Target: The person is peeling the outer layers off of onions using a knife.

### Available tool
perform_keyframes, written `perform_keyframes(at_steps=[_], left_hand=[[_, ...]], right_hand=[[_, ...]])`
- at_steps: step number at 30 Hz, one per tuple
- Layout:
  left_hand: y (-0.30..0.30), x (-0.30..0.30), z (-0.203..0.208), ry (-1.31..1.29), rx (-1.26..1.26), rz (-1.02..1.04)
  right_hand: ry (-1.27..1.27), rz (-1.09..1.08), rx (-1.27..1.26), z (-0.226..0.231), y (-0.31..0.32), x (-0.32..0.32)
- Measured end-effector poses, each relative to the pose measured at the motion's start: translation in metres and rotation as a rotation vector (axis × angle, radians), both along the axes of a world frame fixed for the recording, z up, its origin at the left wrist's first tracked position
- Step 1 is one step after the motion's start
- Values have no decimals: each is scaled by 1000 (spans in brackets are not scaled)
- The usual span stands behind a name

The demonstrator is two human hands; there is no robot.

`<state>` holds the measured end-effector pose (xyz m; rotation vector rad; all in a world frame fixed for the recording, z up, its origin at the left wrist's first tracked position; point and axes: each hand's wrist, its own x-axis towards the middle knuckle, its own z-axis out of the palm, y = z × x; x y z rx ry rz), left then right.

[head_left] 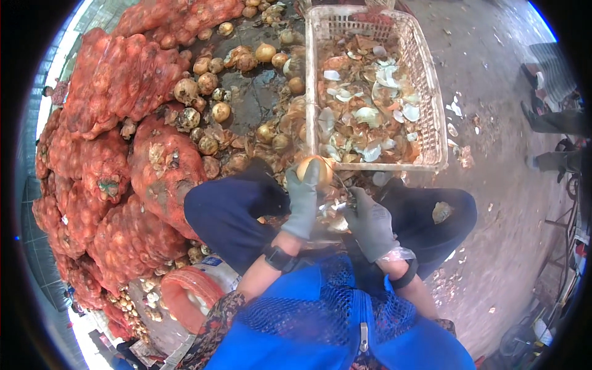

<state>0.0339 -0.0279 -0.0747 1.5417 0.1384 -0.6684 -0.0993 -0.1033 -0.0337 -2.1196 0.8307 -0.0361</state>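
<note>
My left hand [302, 203], in a grey glove, is closed around a yellow onion [312, 170] with the thumb lying over it, just in front of a white plastic crate. My right hand [372, 227], gloved the same way, is closed above my right thigh. From its fingers a thin dark tool, which looks like a small knife [343, 184], reaches toward the onion; its handle is hidden in the glove. Pale and brown peelings [336, 219] lie below, between my legs. A piece of onion skin [441, 212] rests on my right knee.
The white crate [439, 145] holds many onion skins. Loose onions [221, 111] lie on the floor to its left. Red mesh sacks [117, 80] full of onions are piled along the left. Scattered peel [455, 108] and another person's legs [558, 123] are at the right.
</note>
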Motion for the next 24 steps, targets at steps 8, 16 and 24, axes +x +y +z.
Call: perform_keyframes(at_steps=[8, 16, 24], left_hand=[[-3, 7, 1, 57, -46, 24], [-4, 10, 2, -33, 72, 6], [0, 5, -11, -161, 72, 29]], right_hand=[[55, -8, 19, 10, -4, 0], [58, 33, 21, 5, -10, 10], [129, 23, -50, -21, -1, 31]])
